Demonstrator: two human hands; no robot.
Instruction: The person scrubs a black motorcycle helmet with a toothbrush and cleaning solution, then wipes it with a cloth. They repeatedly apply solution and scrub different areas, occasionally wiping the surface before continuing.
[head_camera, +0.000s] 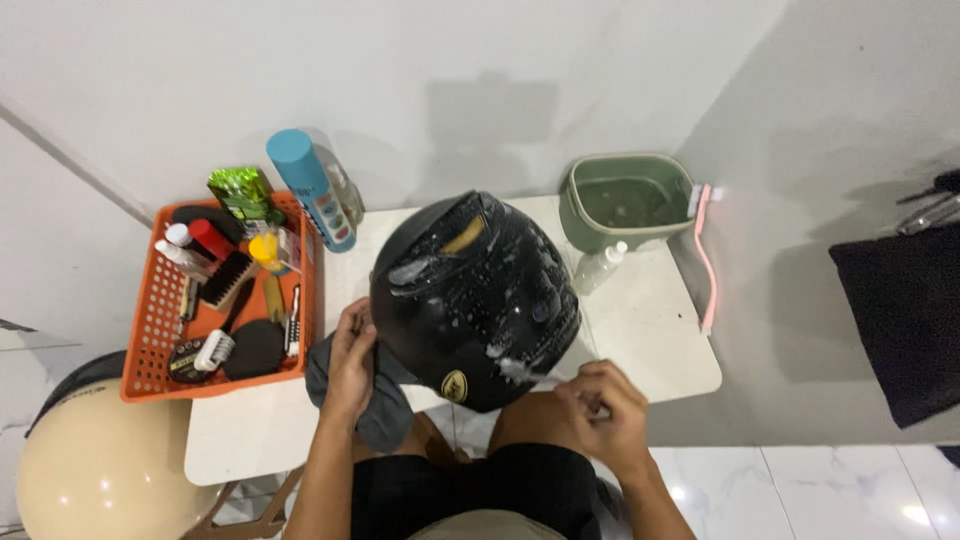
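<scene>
A black helmet (478, 295) flecked with white foam rests on a small white table (650, 330), its front edge toward me. My left hand (350, 365) presses a grey cloth (385, 415) against the helmet's left lower side. My right hand (603, 405) is closed around a thin brush handle whose bristle end (515, 370) touches the helmet's front rim. Soap suds spread over the helmet's top and right side.
An orange basket (150, 330) with brushes, bottles and sponges sits on the table's left. A blue spray can (310, 190) stands behind it. A green water basin (625, 200), a clear bottle (598, 268) and a pink brush (705, 260) are at right. A cream helmet (95, 470) lies lower left.
</scene>
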